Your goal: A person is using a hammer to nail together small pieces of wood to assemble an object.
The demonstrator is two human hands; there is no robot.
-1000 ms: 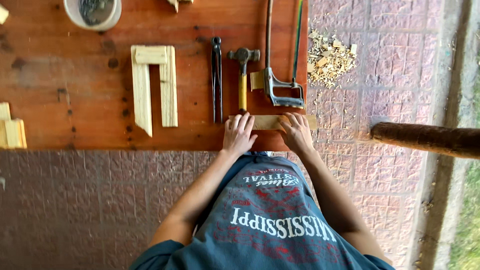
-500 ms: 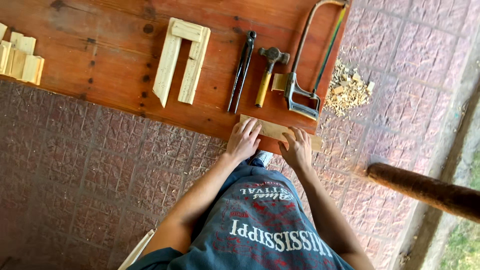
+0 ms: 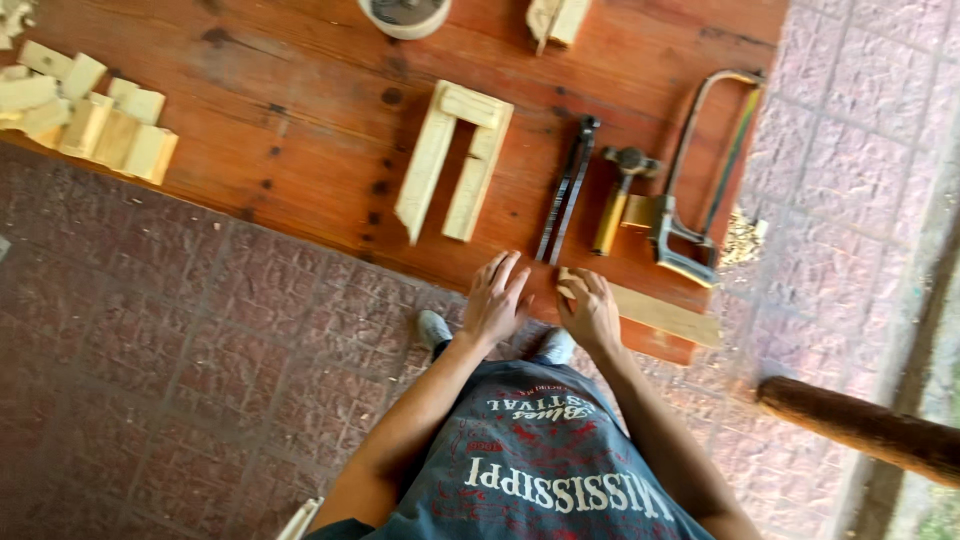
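Near the front edge of the wooden table [image 3: 300,150], the left hand [image 3: 495,298] is resting flat with fingers spread, gripping nothing, while the right hand [image 3: 590,310] is pressing down on the near end of a pale wooden strip [image 3: 660,313] lying along that edge. Just beyond the strip, pincers [image 3: 567,190], a hammer [image 3: 620,195] and a hacksaw [image 3: 700,180] are lying side by side; a U-shaped wooden frame [image 3: 455,160] is sitting beside the pincers.

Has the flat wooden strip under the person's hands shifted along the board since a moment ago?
Yes. The wooden strip has slid rightward: it lay under the hammer, and now reaches past the saw handle. The right hand rests on its left end.
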